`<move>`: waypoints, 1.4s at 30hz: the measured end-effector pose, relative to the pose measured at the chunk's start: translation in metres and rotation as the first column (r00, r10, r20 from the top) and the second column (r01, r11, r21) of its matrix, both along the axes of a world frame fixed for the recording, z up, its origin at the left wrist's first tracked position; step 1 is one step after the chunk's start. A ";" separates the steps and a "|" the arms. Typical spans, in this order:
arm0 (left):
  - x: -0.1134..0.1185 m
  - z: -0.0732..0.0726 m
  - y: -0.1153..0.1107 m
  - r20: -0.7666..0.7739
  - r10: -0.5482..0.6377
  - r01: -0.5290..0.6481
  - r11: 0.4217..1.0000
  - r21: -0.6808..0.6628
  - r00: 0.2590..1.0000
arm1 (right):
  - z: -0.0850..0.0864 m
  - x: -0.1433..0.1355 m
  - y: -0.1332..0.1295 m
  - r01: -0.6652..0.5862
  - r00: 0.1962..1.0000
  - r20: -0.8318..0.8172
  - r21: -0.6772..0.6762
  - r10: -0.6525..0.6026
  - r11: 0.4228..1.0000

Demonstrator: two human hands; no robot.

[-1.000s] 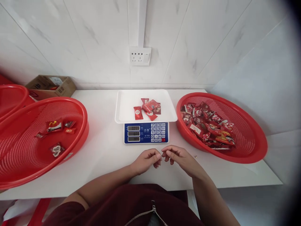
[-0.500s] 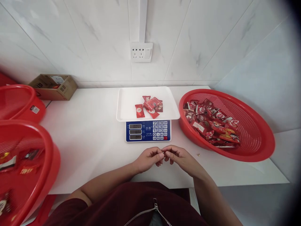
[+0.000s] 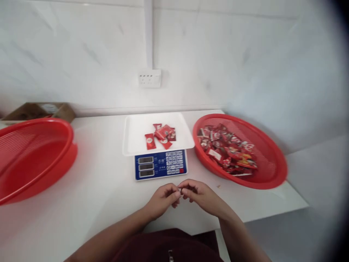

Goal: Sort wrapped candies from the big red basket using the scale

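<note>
Just in front of the blue scale [image 3: 160, 165], my left hand [image 3: 165, 198] and my right hand [image 3: 200, 194] meet at the fingertips. The fingers of both are curled in a pinch, and anything between them is too small to make out. On the scale sits a white tray [image 3: 133, 134] holding several red wrapped packets [image 3: 165, 134]. To the right, a red basket [image 3: 268, 163] contains many red packets [image 3: 231, 151]. A tiny gold-coloured bit [image 3: 218, 186] lies on the table right of my right hand.
Another red basket [image 3: 35, 160] stands at the left, with a cardboard box [image 3: 65, 111] behind it by the wall. A wall socket [image 3: 149, 78] is above the tray. The white table's [image 3: 289, 200] right edge slants away.
The view has tilted up and shifted, so the left basket holding packets has left the picture and the box is partly covered. My hands stay together at the fingertips.
</note>
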State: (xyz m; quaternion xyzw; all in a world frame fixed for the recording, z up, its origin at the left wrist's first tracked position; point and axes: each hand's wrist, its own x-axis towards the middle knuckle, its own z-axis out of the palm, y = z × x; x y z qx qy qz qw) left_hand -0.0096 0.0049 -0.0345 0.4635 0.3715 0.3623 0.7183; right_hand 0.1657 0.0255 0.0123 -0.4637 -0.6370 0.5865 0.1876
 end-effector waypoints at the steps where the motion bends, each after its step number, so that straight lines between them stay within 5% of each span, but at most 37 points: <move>1: 0.000 0.000 0.000 -0.018 0.001 -0.001 1.000 0.006 1.000 | 0.009 0.004 0.000 0.007 0.999 0.039 0.041 -0.008 0.999; 6: -0.002 -0.005 0.004 -0.056 -0.026 0.027 1.000 0.015 0.998 | 0.059 0.046 0.016 0.162 0.959 0.180 0.293 -0.221 0.942; 10: -0.002 -0.006 0.002 -0.064 -0.054 0.055 0.998 0.010 0.996 | 0.077 0.090 0.058 0.175 0.761 0.471 0.514 -0.447 0.840; 13: -0.002 -0.004 0.002 -0.080 -0.064 0.066 0.998 0.017 0.995 | 0.068 0.109 0.098 -0.020 0.590 0.727 0.449 -0.352 0.893; 17: -0.003 -0.001 0.004 -0.102 -0.068 0.071 0.997 0.028 0.992 | 0.040 0.111 0.139 -0.104 0.531 0.803 0.378 -0.270 0.920; 22: -0.004 -0.001 0.005 -0.122 -0.054 0.058 0.998 0.029 0.991 | 0.016 0.107 0.158 -0.101 0.500 0.804 0.424 -0.323 0.900; 34: -0.002 -0.002 0.005 -0.116 -0.072 0.072 0.997 -0.007 0.991 | 0.036 0.151 0.155 0.114 0.546 0.664 0.544 -0.510 0.831; 37: -0.002 -0.002 0.005 -0.122 -0.069 0.069 0.998 -0.001 0.990 | 0.037 0.156 0.151 0.115 0.493 0.709 0.522 -0.505 0.845; 42: -0.002 -0.003 0.005 -0.132 -0.089 0.090 0.996 -0.002 0.987 | 0.043 0.170 0.151 0.101 0.285 0.855 0.422 -0.433 0.901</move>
